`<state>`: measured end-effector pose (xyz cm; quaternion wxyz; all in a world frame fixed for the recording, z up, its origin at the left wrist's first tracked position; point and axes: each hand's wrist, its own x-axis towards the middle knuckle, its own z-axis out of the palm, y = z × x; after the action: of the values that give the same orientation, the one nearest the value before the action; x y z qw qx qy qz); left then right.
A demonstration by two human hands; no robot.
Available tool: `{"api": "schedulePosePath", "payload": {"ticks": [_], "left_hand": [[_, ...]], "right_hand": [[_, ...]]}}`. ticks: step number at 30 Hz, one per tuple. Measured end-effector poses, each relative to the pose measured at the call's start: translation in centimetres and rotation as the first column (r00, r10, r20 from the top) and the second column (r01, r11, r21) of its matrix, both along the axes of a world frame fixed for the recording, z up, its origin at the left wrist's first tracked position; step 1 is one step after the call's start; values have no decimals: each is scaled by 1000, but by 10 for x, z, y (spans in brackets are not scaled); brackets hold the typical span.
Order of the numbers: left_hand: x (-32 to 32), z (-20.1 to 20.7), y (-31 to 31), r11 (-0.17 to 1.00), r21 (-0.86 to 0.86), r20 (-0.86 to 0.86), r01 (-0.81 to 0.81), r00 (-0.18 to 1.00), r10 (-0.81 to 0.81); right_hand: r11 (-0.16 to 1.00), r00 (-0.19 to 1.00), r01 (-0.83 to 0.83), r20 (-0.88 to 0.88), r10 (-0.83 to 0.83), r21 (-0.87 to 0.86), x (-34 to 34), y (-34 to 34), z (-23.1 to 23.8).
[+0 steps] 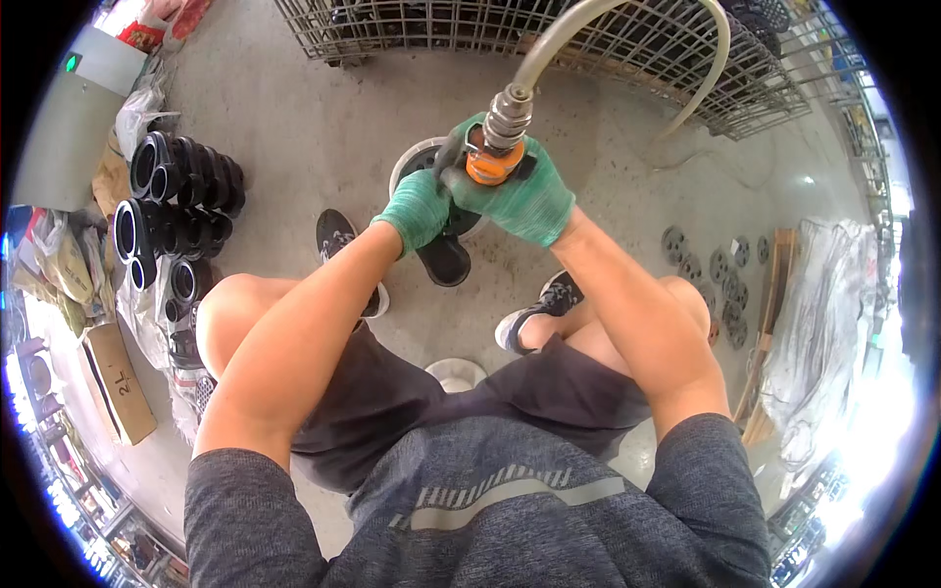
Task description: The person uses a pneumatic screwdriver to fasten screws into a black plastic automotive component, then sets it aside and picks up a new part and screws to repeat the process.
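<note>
My right hand (524,196), in a green glove with dark grey fingers, wraps round an orange and black air tool (493,165). A metal coupling (510,118) joins the tool's upper end to a pale hose (559,44). Close against it, my left hand (417,211), gloved alike, is closed; its fingertips are hidden, so what it grips does not show. Under both hands lies a black part with a rounded lobe (446,263), resting on a round white support (399,167). The tool's working tip is hidden.
Wire mesh cages (412,24) with dark parts stand ahead. Stacked black ring-shaped parts (186,186) are at left, near a cardboard box (120,382). Several grey discs (720,265) lie on the floor at right, beside a wooden strip (769,333) and plastic sheeting (823,323).
</note>
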<state>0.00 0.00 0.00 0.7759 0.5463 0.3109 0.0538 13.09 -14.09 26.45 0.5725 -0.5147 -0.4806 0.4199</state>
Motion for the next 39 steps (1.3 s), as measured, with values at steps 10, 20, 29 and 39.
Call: {"api": "schedulePosePath", "payload": {"ticks": [10,20,29,39], "left_hand": [[9,217,-27,952,-210,-155,-222,969,192],[14,288,-44,883,-459,123,-100,977,175],[15,269,-49,961,-243,94,-131,983,158],[13,264,-53,989,-141,52,-53,997,61]], "right_hand": [[950,934,309,-174,-311,-40,36,-19,58],[863,957,285,180,-229,-417,47,-35,38],[922,935,291,282,-217,-257,32,-27,18],[874,864,400,431,-259,-277,23,-28,17]]}}
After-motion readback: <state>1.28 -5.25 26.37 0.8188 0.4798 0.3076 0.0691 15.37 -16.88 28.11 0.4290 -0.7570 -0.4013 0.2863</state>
